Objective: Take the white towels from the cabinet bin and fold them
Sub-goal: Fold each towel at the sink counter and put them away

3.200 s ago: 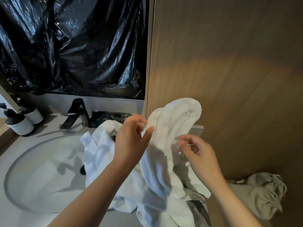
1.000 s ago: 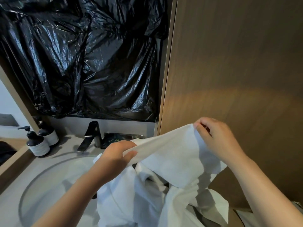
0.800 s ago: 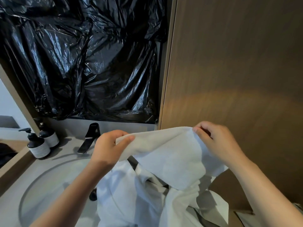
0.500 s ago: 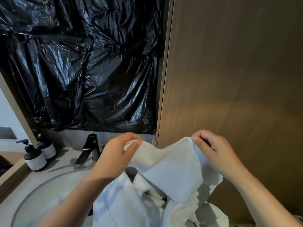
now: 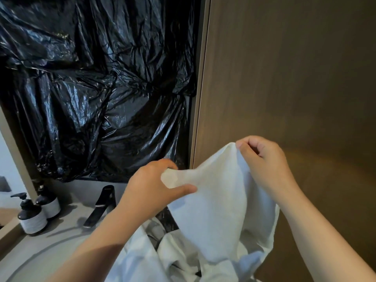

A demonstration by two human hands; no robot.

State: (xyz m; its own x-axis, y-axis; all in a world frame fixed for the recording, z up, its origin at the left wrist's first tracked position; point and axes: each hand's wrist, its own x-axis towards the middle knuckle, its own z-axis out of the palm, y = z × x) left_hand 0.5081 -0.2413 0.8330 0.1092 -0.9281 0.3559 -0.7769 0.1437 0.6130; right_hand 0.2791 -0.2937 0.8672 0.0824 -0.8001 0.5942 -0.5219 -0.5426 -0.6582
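I hold a white towel (image 5: 215,216) up in front of me with both hands, above the right side of the worktop (image 5: 67,224). The grip of my left hand (image 5: 152,190) is closed on the left end of its upper edge. The fingers curl over the cloth from above and the thumb lies stretched under it, so a small bunched piece of cloth shows between them. The grip of my right hand (image 5: 264,165) is narrow: thumb and forefinger pinch the upper right corner, and the other fingers are curled in. The right hand is higher than the left one, so the upper edge runs slanted between them, a little slack. The rest of the towel hangs down freely as a broad sheet. Its lower part reaches a heap of white cloth (image 5: 142,259) at the bottom of the view, which lies partly over the rim of the round sink (image 5: 36,261). These are probably more towels, but the view cuts them off and I cannot tell how many. Behind my left hand a black faucet (image 5: 101,208) stands on the worktop. Far at the left two dark pump bottles (image 5: 32,220) with pale bands stand close beside each other. A crumpled black plastic sheet (image 5: 91,88) covers the wall above the sink. At the right, behind my right hand, rises a plain brown wooden panel (image 5: 295,78).
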